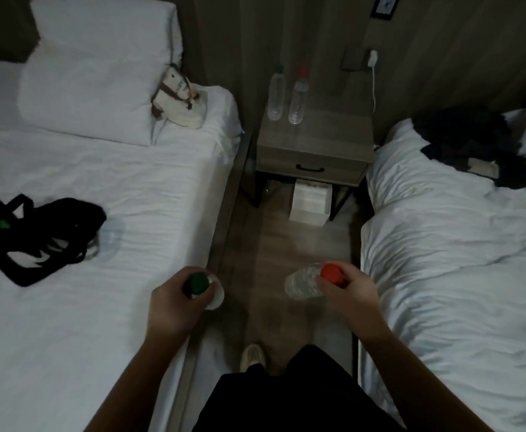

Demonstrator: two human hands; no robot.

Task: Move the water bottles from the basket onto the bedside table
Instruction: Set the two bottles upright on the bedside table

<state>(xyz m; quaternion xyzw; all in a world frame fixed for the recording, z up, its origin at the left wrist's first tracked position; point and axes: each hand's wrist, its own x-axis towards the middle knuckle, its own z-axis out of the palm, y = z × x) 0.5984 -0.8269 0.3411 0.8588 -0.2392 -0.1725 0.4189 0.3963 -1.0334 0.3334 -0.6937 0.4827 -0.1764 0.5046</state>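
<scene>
Green-cap bottle [197, 283] gripped by left hand [171, 304], red-cap bottle [302, 283] by right hand [353, 291]; sloppy placing could topple the pair [298, 101] on the bedside table [327, 132].

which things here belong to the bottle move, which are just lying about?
Job: left hand gripping green-capped clear plastic bottle; right hand gripping red-capped clear plastic bottle; two clear bottles standing on grey wooden bedside table; black fabric bag on left bed, clear bottle poking out.
Lying about: cream tote bag, white pillow, dark clothes on right bed, white wall charger.
</scene>
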